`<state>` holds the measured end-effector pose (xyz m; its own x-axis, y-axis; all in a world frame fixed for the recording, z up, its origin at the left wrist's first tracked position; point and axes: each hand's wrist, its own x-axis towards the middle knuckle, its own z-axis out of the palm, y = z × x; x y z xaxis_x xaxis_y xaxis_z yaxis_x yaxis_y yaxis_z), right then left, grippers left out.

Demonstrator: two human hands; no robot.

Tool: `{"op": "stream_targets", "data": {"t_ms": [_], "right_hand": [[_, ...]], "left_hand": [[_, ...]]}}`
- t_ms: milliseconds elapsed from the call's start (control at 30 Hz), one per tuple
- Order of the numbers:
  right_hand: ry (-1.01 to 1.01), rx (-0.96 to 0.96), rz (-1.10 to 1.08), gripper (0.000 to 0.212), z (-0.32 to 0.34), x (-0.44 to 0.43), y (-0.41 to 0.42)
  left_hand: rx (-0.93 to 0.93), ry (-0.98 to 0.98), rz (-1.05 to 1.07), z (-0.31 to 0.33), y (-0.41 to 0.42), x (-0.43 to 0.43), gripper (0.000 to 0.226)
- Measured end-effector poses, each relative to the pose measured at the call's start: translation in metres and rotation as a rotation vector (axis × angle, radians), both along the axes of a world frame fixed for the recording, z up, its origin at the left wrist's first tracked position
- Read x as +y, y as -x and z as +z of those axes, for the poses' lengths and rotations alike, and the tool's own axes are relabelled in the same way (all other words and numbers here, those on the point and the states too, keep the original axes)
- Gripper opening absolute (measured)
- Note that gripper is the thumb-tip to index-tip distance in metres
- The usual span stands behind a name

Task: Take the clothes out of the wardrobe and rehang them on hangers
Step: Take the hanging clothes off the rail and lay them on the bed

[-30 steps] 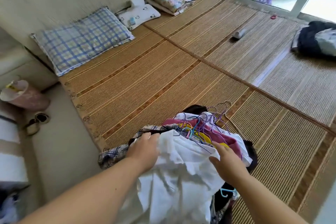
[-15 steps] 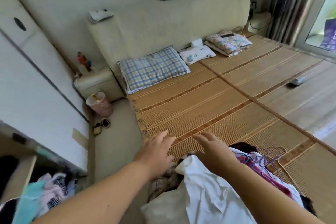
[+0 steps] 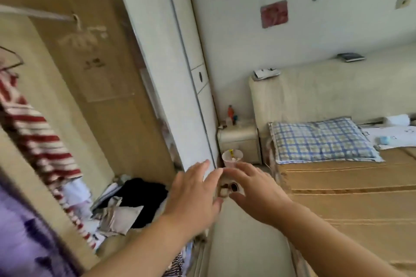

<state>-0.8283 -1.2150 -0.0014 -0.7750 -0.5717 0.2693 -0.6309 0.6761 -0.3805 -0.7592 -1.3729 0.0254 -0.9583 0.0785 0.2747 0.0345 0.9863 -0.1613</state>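
Note:
The open wardrobe (image 3: 101, 78) fills the left side. A red and white striped garment (image 3: 38, 139) hangs inside at the far left, and a purple one (image 3: 20, 234) shows blurred at the bottom left. On the wardrobe floor lies a heap of clothes (image 3: 130, 200), black, white and grey. An empty hanger (image 3: 78, 33) hangs from the rail (image 3: 33, 12). My left hand (image 3: 193, 198) and my right hand (image 3: 254, 193) are held out in the air with spread fingers, both empty, in front of the wardrobe's white sliding door (image 3: 180, 87).
The bed with a woven mat (image 3: 351, 198) lies to the right, with a blue checked pillow (image 3: 319, 139) at its head. A bedside cabinet (image 3: 238, 141) and a pink bin (image 3: 231, 157) stand between the wardrobe and the bed. Shoes (image 3: 231, 188) lie on the floor.
My view has swung left from the bed to the wardrobe. Both hands have left the pile of clothes and hangers on the bed, which is out of view now.

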Motion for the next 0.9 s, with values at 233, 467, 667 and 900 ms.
{"op": "stream_targets", "data": {"t_ms": [233,467,667,900], "right_hand": [[0.058,0.164,0.183,0.061,0.081,-0.132,-0.012],[0.233,0.277,0.369,0.065,0.161,-0.227,-0.01],[0.416,0.348,0.577,0.061,0.222,-0.298,0.017],[0.509,0.334,0.771,0.053,0.292,-0.369,0.058]], "left_hand": [[0.242,0.001,0.291,0.076,-0.05,-0.121,0.065],[0.521,0.155,0.45,0.157,-0.074,-0.181,0.064],[0.707,0.297,0.544,0.213,-0.076,-0.221,0.06],[0.859,0.51,0.788,0.285,-0.066,-0.246,0.076]]}}
